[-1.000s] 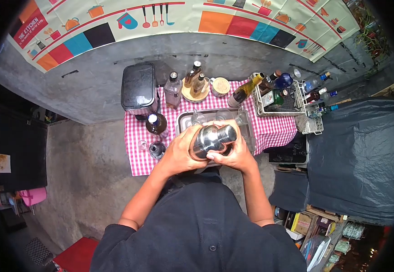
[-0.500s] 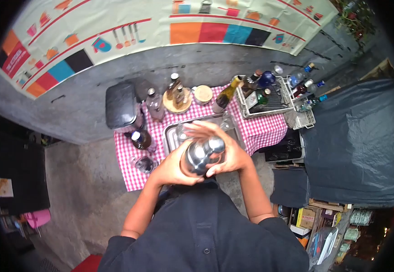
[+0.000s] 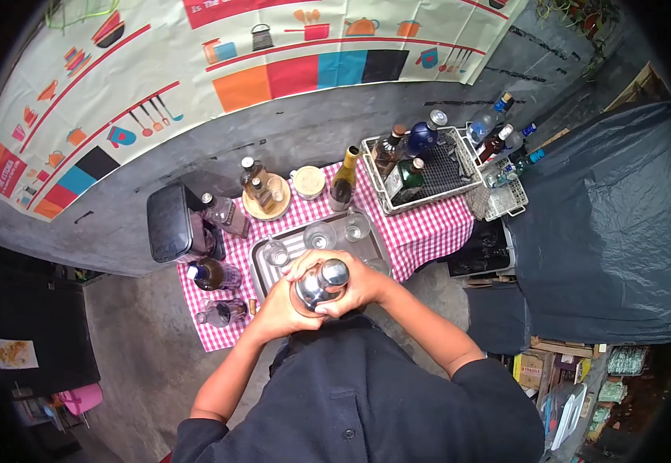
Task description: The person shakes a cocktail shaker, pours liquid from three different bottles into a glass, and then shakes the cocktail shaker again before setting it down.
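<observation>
Both my hands grip a shiny steel cocktail shaker (image 3: 320, 284) held close to my chest, above the near edge of the table. My left hand (image 3: 280, 305) wraps its lower body from the left. My right hand (image 3: 360, 287) clasps the top part from the right, fingers over the cap. Just beyond the shaker lies a metal tray (image 3: 266, 273) with several empty glasses (image 3: 319, 235) on a red-and-white checked tablecloth (image 3: 428, 228).
On the cloth stand a black box (image 3: 169, 222), dark bottles (image 3: 213, 273), a wooden board with bottles (image 3: 262, 197), a lidded jar (image 3: 308, 182) and a green wine bottle (image 3: 343, 181). A white wire basket (image 3: 457, 179) of bottles sits right. A black tarp (image 3: 606, 224) covers the right side.
The shaker and both hands have come down and nearer to my body. The view has swung, so the table now sits further left and lower in the picture.
</observation>
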